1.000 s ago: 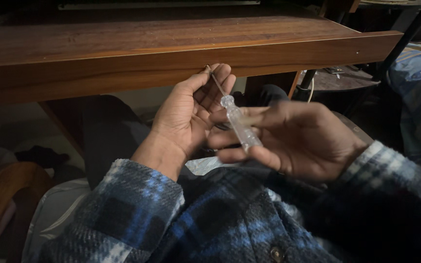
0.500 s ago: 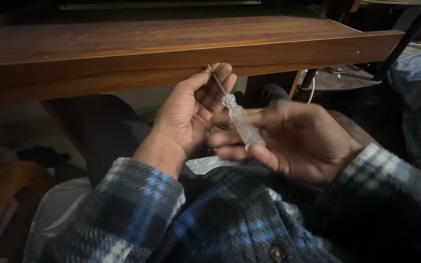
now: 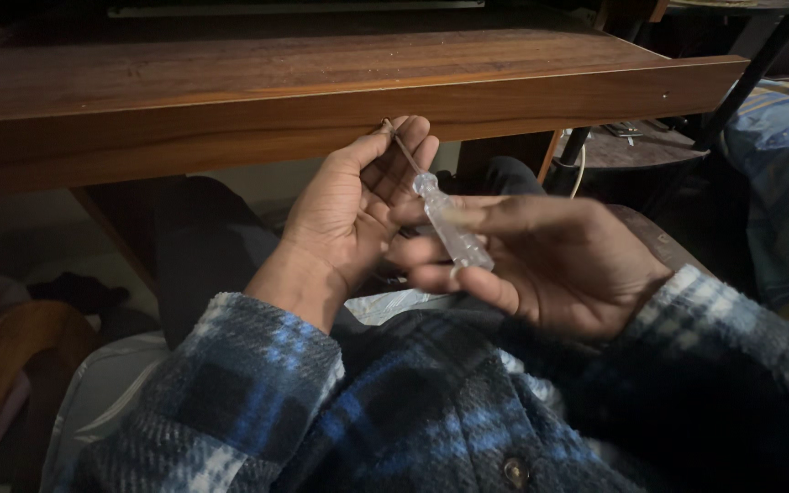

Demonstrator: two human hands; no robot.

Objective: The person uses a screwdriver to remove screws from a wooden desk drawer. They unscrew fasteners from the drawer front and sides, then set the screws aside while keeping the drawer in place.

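Clear-handled screwdriver (image 3: 449, 230) gripped by right hand (image 3: 541, 260) fingers; shaft tip rested against open left hand (image 3: 353, 205). Wooden bench (image 3: 321, 87) edge directly above, close overhead.

Our right hand (image 3: 541, 265) is blurring at its fingers, and we are hiding part of the clear screwdriver handle (image 3: 452, 234) under them. The shaft tip (image 3: 387, 125) is too small to tell. The table (image 3: 321, 82) is running off the left edge.
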